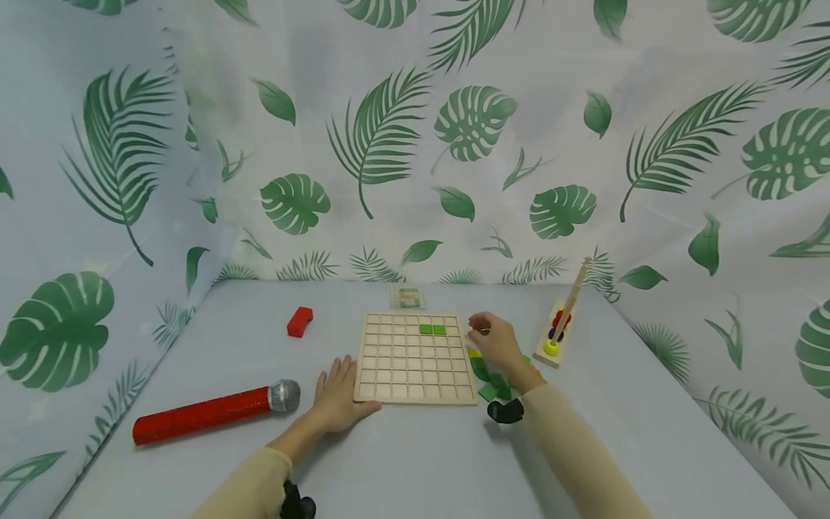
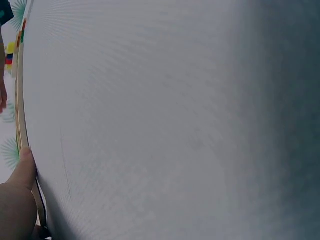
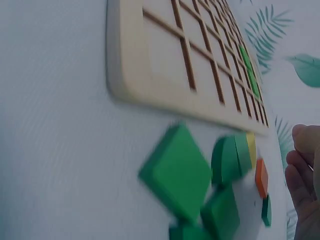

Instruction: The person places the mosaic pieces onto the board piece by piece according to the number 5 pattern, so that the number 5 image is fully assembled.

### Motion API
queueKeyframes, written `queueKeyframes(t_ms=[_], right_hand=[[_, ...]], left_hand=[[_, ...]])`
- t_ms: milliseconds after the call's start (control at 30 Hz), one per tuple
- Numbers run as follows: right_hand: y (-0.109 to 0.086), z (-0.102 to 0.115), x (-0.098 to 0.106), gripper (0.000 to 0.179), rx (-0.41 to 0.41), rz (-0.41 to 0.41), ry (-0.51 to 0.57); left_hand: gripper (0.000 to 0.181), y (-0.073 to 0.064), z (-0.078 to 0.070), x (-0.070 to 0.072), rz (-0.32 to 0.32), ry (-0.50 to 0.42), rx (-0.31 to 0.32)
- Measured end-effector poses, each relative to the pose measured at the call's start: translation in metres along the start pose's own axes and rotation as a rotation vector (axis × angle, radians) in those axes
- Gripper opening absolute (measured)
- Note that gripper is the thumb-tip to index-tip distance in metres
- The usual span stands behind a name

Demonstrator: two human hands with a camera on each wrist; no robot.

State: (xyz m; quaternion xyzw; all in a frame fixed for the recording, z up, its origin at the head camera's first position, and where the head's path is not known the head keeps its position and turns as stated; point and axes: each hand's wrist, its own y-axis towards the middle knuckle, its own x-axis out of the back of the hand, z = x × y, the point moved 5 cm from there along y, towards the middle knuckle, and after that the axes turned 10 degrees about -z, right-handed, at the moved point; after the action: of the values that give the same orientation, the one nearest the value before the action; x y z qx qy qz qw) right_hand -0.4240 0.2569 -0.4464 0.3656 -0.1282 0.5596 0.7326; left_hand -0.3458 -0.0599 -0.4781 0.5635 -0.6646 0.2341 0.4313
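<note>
A pale wooden grid board point(image 1: 418, 401) lies flat on the table, with two bright green square tiles point(image 1: 432, 329) side by side in its upper right cells. My left hand point(image 1: 338, 398) rests at the board's lower left, fingers straight and thumb along the front edge. Just off the right edge of the board is my right hand point(image 1: 498, 342), its fingers bent toward the thumb; I cannot tell whether a small piece is between them. Under and beside that wrist are several loose green pieces point(image 3: 177, 170), with an orange piece point(image 3: 261, 177) and a yellow piece point(image 3: 251, 145) among them.
A red microphone point(image 1: 201, 417) with a silver head lies to the left. Behind it sits a red notched block point(image 1: 300, 322). At the right stands a wooden rack of coloured beads point(image 1: 547, 353). Beyond the board is a small pattern card point(image 1: 394, 297), before leaf-print cloth.
</note>
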Motion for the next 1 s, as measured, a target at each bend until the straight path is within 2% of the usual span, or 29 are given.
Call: queueKeyframes(t_ms=[133, 333, 467, 633, 867, 1000], right_hand=[[-0.002, -0.011, 0.020, 0.027, -0.002, -0.027, -0.038], [-0.009, -0.022, 0.042, 0.027, -0.084, -0.032, -0.073], [-0.016, -0.028, 0.053, 0.026, -0.108, -0.043, -0.076], [-0.023, -0.036, 0.062, 0.021, -0.085, -0.070, -0.096], [-0.036, -0.045, 0.072, 0.016, -0.041, -0.110, -0.150], [-0.043, -0.049, 0.075, 0.018, -0.023, -0.104, -0.163]], left_hand=[[0.093, 0.003, 0.002, 0.001, -0.009, 0.005, -0.004], [0.094, 0.008, 0.003, 0.004, -0.013, 0.016, -0.006], [0.094, 0.008, 0.002, 0.006, -0.011, 0.025, -0.010], [0.094, 0.005, 0.001, 0.007, -0.008, 0.029, -0.002], [0.095, 0.001, 0.001, -0.001, -0.003, 0.013, 0.004], [0.095, 0.000, 0.000, -0.003, -0.001, 0.005, 0.005]])
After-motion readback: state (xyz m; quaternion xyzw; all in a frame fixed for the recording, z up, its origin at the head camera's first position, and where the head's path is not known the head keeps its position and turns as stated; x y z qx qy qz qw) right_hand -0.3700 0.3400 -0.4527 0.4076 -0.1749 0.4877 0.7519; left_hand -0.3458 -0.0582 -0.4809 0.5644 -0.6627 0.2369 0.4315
